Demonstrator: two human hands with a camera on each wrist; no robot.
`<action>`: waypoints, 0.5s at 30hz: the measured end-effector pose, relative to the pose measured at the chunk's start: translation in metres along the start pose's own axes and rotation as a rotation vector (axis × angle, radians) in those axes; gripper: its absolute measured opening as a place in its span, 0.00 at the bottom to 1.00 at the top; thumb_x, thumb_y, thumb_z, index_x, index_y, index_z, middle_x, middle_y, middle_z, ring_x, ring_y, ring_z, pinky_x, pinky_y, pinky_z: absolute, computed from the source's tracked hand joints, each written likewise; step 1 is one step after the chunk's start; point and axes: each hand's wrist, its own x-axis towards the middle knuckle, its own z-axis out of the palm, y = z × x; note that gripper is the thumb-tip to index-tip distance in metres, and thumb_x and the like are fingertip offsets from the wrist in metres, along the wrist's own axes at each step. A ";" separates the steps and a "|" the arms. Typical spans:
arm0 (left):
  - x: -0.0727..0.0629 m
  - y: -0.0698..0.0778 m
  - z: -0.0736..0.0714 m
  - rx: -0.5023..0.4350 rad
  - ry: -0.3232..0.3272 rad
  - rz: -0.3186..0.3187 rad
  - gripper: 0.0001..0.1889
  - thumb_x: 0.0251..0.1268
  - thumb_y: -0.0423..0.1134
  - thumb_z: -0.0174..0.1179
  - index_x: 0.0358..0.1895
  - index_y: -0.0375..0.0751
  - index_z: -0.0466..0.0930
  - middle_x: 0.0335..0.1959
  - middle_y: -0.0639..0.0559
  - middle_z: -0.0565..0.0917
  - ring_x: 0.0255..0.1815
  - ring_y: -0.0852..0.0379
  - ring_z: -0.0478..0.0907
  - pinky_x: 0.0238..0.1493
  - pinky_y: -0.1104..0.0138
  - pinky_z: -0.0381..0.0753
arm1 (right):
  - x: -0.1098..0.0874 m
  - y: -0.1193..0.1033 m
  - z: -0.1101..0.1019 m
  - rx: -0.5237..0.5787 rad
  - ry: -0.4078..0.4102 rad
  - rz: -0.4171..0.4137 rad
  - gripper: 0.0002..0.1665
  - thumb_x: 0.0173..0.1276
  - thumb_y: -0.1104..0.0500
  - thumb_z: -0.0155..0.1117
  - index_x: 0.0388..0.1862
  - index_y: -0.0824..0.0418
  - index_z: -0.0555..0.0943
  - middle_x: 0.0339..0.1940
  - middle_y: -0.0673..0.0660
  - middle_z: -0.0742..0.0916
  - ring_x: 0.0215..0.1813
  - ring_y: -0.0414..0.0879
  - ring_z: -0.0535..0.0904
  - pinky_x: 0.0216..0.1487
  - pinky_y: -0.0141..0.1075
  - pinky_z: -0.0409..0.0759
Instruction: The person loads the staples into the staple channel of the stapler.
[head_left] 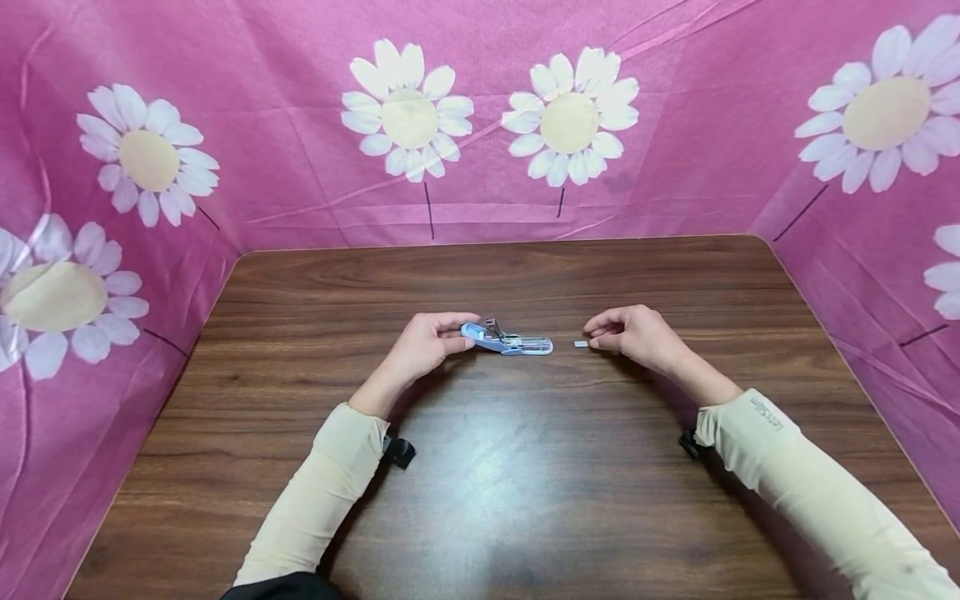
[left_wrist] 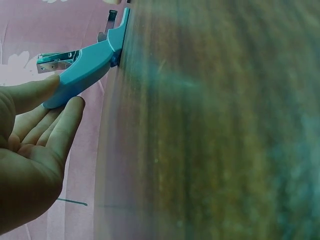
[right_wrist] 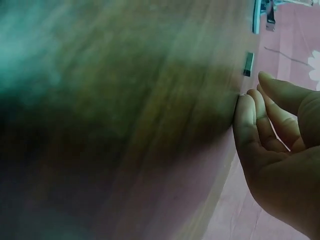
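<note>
A light blue stapler (head_left: 504,342) lies opened out at the middle of the table, its metal inner parts exposed. My left hand (head_left: 423,343) pinches one end of it between thumb and fingers. The left wrist view shows the stapler's blue shell (left_wrist: 85,70) from the side, with its other end down by the table. A small grey strip of staples (head_left: 581,343) lies on the table to the right of the stapler. Close to this strip is my right hand (head_left: 636,335); in the right wrist view a small gap separates its fingertips from the strip (right_wrist: 248,64).
The brown wood-grain table (head_left: 480,500) is bordered at the back and sides by a pink cloth (head_left: 285,167) printed with white daisies. A black wrist strap (head_left: 399,452) shows at the left sleeve.
</note>
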 end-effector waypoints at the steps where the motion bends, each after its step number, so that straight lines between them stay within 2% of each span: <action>1: 0.001 -0.001 0.000 -0.002 0.001 0.000 0.21 0.65 0.30 0.67 0.62 0.40 0.83 0.53 0.40 0.88 0.46 0.64 0.84 0.41 0.68 0.84 | 0.000 -0.001 0.001 -0.023 0.007 -0.001 0.12 0.64 0.56 0.74 0.46 0.54 0.90 0.38 0.51 0.93 0.41 0.33 0.84 0.48 0.32 0.75; 4: 0.001 -0.002 0.001 -0.005 0.002 0.003 0.21 0.65 0.30 0.67 0.61 0.41 0.83 0.52 0.41 0.88 0.44 0.66 0.83 0.40 0.70 0.83 | 0.001 -0.002 0.003 -0.077 0.025 -0.009 0.10 0.63 0.55 0.74 0.44 0.52 0.91 0.36 0.48 0.93 0.41 0.37 0.84 0.49 0.38 0.75; 8: 0.001 -0.002 0.002 -0.007 0.003 -0.003 0.20 0.65 0.31 0.67 0.60 0.43 0.84 0.49 0.42 0.89 0.31 0.63 0.79 0.25 0.73 0.75 | 0.001 -0.003 0.005 -0.104 0.029 -0.013 0.10 0.62 0.56 0.74 0.43 0.53 0.91 0.33 0.48 0.93 0.38 0.37 0.83 0.46 0.39 0.76; 10: 0.001 -0.002 0.002 -0.010 0.006 -0.006 0.20 0.65 0.31 0.67 0.60 0.44 0.84 0.48 0.42 0.90 0.28 0.62 0.77 0.21 0.73 0.70 | 0.002 -0.004 0.006 -0.116 0.033 -0.019 0.09 0.62 0.56 0.74 0.42 0.53 0.91 0.32 0.47 0.92 0.37 0.36 0.82 0.45 0.37 0.76; 12: 0.001 -0.002 0.001 -0.013 0.010 -0.008 0.20 0.65 0.31 0.68 0.60 0.44 0.84 0.48 0.42 0.90 0.29 0.63 0.77 0.20 0.73 0.69 | 0.002 -0.005 0.007 -0.128 0.038 -0.029 0.09 0.61 0.56 0.75 0.41 0.53 0.91 0.31 0.47 0.92 0.35 0.35 0.82 0.44 0.37 0.76; 15: 0.002 -0.002 0.001 -0.018 0.015 -0.005 0.20 0.65 0.31 0.68 0.60 0.42 0.84 0.49 0.41 0.89 0.37 0.68 0.81 0.25 0.73 0.74 | 0.003 -0.008 0.008 -0.147 0.045 -0.047 0.09 0.61 0.56 0.75 0.40 0.53 0.91 0.29 0.46 0.92 0.34 0.35 0.81 0.43 0.37 0.75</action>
